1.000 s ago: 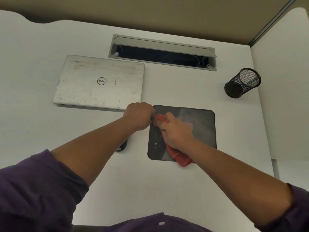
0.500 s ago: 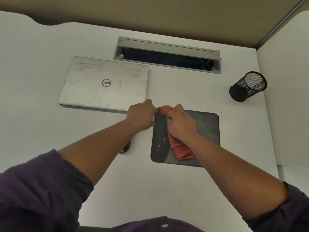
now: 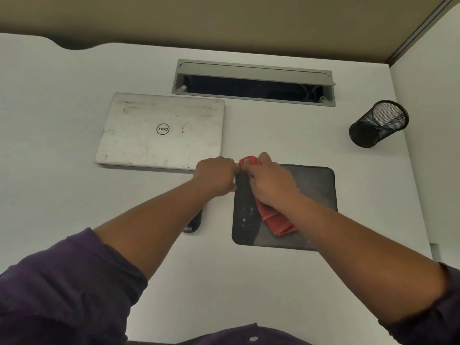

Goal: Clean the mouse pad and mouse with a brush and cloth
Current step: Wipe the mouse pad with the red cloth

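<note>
A dark mouse pad (image 3: 316, 192) lies on the white desk, with white specks near its left edge. My left hand (image 3: 215, 176) is curled at the pad's far left corner and holds its edge. My right hand (image 3: 270, 183) grips a folded red cloth (image 3: 276, 220) and presses it on the pad's left part. The cloth's tip sticks out past my fingers at the far left corner. A black mouse (image 3: 193, 224) lies left of the pad, mostly hidden under my left forearm. No brush is in view.
A closed silver laptop (image 3: 159, 131) lies at the back left, close to my left hand. A grey cable hatch (image 3: 254, 82) stands open at the back. A black mesh pen cup (image 3: 378, 124) stands at the back right, next to a white partition (image 3: 435, 120).
My right hand slid the red cloth along the pad's left side up to the far left corner. My left hand stayed at that corner.
</note>
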Demonstrator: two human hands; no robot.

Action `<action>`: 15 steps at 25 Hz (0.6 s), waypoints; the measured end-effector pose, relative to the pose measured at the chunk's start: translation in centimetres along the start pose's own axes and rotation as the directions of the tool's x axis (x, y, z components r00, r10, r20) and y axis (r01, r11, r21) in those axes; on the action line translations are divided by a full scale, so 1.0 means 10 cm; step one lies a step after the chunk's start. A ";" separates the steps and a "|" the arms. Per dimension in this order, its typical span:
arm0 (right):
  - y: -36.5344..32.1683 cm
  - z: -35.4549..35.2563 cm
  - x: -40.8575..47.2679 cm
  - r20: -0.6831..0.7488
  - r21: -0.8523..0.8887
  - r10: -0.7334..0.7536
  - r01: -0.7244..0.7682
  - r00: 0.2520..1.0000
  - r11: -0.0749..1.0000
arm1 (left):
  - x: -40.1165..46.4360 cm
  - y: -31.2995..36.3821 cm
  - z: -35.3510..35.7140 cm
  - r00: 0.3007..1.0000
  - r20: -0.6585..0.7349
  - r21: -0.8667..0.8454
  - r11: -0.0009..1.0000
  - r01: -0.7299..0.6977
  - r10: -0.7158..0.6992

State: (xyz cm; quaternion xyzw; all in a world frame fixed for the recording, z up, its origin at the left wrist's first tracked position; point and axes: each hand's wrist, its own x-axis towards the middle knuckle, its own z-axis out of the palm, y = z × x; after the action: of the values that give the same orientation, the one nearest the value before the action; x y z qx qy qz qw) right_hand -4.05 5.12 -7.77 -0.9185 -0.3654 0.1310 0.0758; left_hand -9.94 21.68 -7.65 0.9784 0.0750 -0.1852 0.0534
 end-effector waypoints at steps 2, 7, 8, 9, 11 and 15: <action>0.04 0.01 -0.05 0.054 0.023 -0.091 0.089 0.994 0.996 | 0.00 -0.01 0.00 1.000 0.000 -0.007 1.000 0.004 -0.004; 0.00 -0.05 -0.10 0.027 0.027 -0.026 0.025 0.999 0.999 | 0.03 0.00 -0.09 0.997 0.078 0.020 0.999 -0.030 0.028; -0.06 0.00 -0.22 0.050 0.008 -0.116 0.115 0.992 0.993 | 0.04 0.00 -0.11 0.995 0.090 0.025 0.999 -0.035 0.032; -0.03 0.04 -0.32 0.070 0.018 -0.168 0.167 0.983 0.986 | 0.05 0.01 -0.12 0.994 0.100 0.038 0.998 -0.045 0.041; 0.18 -0.01 -0.32 0.049 0.069 -0.088 0.085 0.995 0.994 | 0.05 0.04 -0.14 0.993 0.109 0.067 0.996 -0.053 0.045; 0.16 0.02 -0.44 -0.005 0.068 -0.099 0.099 0.995 0.993 | 0.04 0.15 -0.20 0.995 0.092 0.129 0.991 -0.037 0.026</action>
State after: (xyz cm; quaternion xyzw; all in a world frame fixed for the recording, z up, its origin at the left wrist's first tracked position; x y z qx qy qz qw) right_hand -6.13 0.87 -7.50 -0.8961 -0.4058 0.1388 0.1140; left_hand -8.66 20.55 -5.86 0.9715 0.0448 -0.2328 -0.0043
